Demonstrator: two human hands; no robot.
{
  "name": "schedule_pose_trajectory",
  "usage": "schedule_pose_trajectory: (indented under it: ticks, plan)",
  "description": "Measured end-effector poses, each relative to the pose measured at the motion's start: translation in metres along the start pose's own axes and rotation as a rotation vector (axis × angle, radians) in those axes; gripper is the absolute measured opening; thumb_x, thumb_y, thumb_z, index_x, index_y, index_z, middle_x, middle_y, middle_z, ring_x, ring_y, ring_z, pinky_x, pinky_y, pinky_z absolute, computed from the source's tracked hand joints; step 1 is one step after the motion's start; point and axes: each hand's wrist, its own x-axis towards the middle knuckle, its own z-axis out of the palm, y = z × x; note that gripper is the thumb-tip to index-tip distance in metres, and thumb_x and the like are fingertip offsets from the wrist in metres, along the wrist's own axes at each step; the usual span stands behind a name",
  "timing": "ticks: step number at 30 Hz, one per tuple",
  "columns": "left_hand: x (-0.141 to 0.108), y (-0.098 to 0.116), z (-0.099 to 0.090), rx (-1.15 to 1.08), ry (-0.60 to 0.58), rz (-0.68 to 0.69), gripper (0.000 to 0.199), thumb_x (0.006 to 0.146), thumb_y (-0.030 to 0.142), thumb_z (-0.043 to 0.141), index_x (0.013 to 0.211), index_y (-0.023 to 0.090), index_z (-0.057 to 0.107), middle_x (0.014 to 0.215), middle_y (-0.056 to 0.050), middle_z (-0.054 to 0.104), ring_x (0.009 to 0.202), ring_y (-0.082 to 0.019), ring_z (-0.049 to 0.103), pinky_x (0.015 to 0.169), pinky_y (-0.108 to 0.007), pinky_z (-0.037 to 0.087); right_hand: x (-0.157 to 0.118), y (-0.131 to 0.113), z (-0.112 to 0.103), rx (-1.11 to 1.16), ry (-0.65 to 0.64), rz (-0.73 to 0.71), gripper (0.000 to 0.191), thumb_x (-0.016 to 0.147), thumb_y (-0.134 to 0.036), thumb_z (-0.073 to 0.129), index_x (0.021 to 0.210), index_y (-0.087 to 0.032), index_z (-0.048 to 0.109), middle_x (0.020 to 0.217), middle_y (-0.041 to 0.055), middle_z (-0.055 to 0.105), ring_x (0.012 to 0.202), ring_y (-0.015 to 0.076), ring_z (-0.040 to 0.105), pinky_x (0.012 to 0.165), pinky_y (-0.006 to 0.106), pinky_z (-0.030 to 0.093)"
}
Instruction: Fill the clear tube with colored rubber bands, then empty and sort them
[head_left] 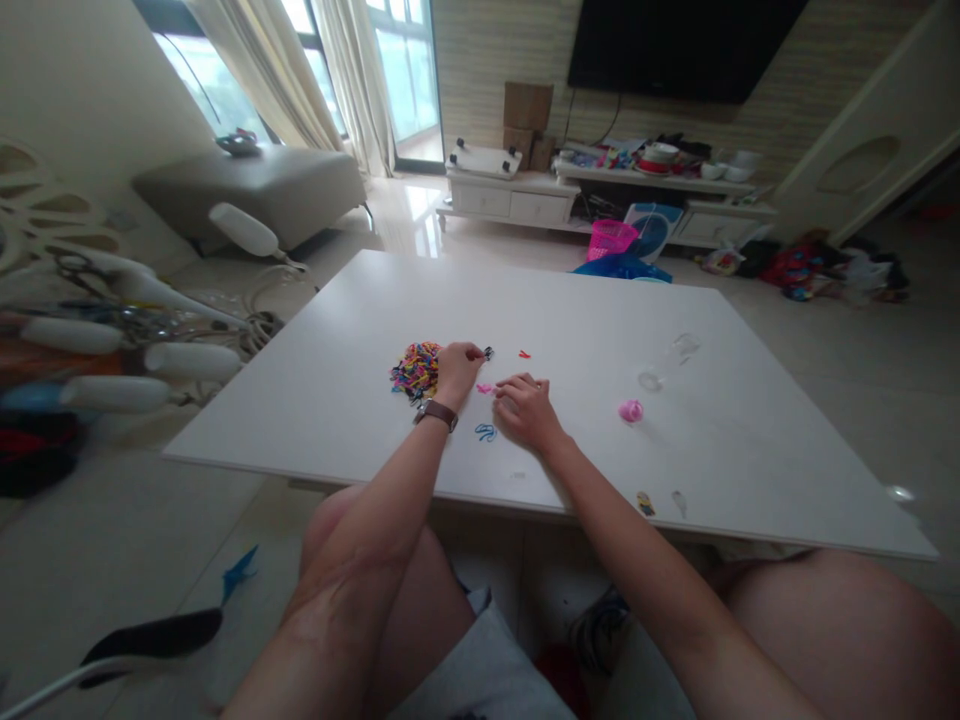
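On the white table (330, 400) lies a heap of small multicoloured bands (415, 371). My left hand (459, 368), with a brown watch on the wrist, is just right of the heap. Its fingers are pinched together beside a small black cluster (489, 353); what they hold, if anything, is too small to name. My right hand (525, 408) rests on the table with its fingers curved and slightly apart, beside a small pink cluster (484, 388). Blue bands (486, 432) lie between my forearms, and a red piece (524, 354) lies beyond my right hand.
To the right stand a pink item (631, 411), a clear round piece (651, 380) and a clear crumpled piece (685, 347). A yellow figure (646, 503) and a small clear item (679, 502) lie near the front edge. White lamp shades (191, 360) are left of the table.
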Motion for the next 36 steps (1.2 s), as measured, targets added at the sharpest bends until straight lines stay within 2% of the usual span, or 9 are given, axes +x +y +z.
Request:
schedule_pose_trajectory:
  ticks: [5, 9, 13, 18, 22, 25, 28, 32, 36]
  plan:
    - [0.005, 0.002, 0.005, 0.035, 0.015, 0.006, 0.019, 0.084, 0.017, 0.071, 0.100, 0.014, 0.081, 0.100, -0.013, 0.080, 0.093, -0.023, 0.073, 0.090, -0.033, 0.053, -0.001, 0.000, 0.000, -0.014, 0.002, 0.005, 0.009, 0.094, -0.023, 0.062, 0.094, -0.021, 0.071, 0.116, 0.0066, 0.076, 0.113, 0.0241, 0.060, 0.089, 0.043, 0.028]
    - [0.006, 0.002, -0.001, 0.035, 0.018, 0.019, 0.032, 0.084, 0.016, 0.073, 0.115, 0.012, 0.076, 0.109, -0.014, 0.078, 0.098, -0.022, 0.073, 0.094, -0.033, 0.053, 0.000, 0.000, 0.000, -0.040, -0.020, 0.036, 0.010, 0.095, -0.023, 0.061, 0.093, -0.021, 0.071, 0.117, 0.0068, 0.075, 0.114, 0.0248, 0.058, 0.090, 0.043, 0.028]
    - [0.006, 0.000, -0.020, 0.005, 0.081, 0.009, 0.026, 0.084, 0.014, 0.067, 0.108, 0.015, 0.078, 0.102, -0.009, 0.079, 0.092, -0.020, 0.072, 0.090, -0.031, 0.054, 0.000, 0.000, -0.001, -0.060, -0.035, 0.075, 0.012, 0.095, -0.023, 0.059, 0.095, -0.021, 0.071, 0.117, 0.0082, 0.074, 0.116, 0.0260, 0.057, 0.091, 0.043, 0.029]
    - [0.001, -0.001, -0.055, -0.003, 0.180, -0.054, 0.029, 0.080, 0.007, 0.059, 0.100, 0.016, 0.079, 0.097, -0.007, 0.079, 0.088, -0.018, 0.072, 0.088, -0.029, 0.055, 0.000, 0.002, -0.001, -0.023, -0.013, 0.099, 0.012, 0.095, -0.024, 0.060, 0.092, -0.022, 0.071, 0.115, 0.0069, 0.074, 0.115, 0.0251, 0.057, 0.091, 0.042, 0.029]
    - [-0.007, -0.004, -0.078, 0.006, 0.202, -0.126, 0.023, 0.079, 0.011, 0.063, 0.095, 0.016, 0.079, 0.093, -0.006, 0.079, 0.085, -0.019, 0.072, 0.081, -0.027, 0.054, 0.000, 0.003, 0.001, -0.024, -0.051, 0.094, 0.015, 0.095, -0.026, 0.059, 0.089, -0.022, 0.072, 0.114, 0.0075, 0.074, 0.114, 0.0257, 0.056, 0.091, 0.043, 0.027]
    - [-0.012, -0.007, -0.084, 0.034, 0.188, -0.158, 0.019, 0.080, 0.015, 0.065, 0.094, 0.015, 0.079, 0.091, -0.006, 0.079, 0.082, -0.019, 0.071, 0.078, -0.027, 0.053, 0.000, 0.003, 0.002, -0.029, -0.080, 0.069, 0.016, 0.096, -0.027, 0.059, 0.088, -0.022, 0.072, 0.113, 0.0066, 0.075, 0.114, 0.0256, 0.055, 0.091, 0.043, 0.027]
    - [-0.017, -0.008, -0.076, 0.118, 0.094, -0.077, 0.022, 0.083, 0.016, 0.062, 0.096, 0.016, 0.079, 0.094, -0.007, 0.079, 0.088, -0.021, 0.071, 0.084, -0.031, 0.053, 0.000, 0.001, 0.001, -0.030, -0.091, 0.037, 0.013, 0.096, -0.027, 0.060, 0.095, -0.024, 0.073, 0.115, 0.0051, 0.075, 0.116, 0.0252, 0.055, 0.091, 0.043, 0.027]
    - [-0.026, -0.007, -0.045, 0.306, -0.108, 0.202, 0.025, 0.089, 0.014, 0.054, 0.096, 0.018, 0.078, 0.113, -0.010, 0.075, 0.113, -0.026, 0.064, 0.106, -0.041, 0.044, 0.000, 0.001, 0.000, -0.060, -0.066, 0.060, 0.014, 0.096, -0.027, 0.060, 0.100, -0.024, 0.073, 0.117, 0.0064, 0.073, 0.116, 0.0259, 0.054, 0.090, 0.043, 0.027]
    - [-0.035, -0.002, -0.018, 0.416, -0.221, 0.308, 0.031, 0.099, 0.019, 0.044, 0.103, 0.018, 0.075, 0.120, -0.014, 0.070, 0.119, -0.030, 0.057, 0.106, -0.050, 0.039, 0.000, 0.002, 0.000, -0.108, -0.046, 0.095, 0.015, 0.095, -0.027, 0.060, 0.100, -0.021, 0.072, 0.116, 0.0090, 0.072, 0.115, 0.0275, 0.054, 0.089, 0.043, 0.029]
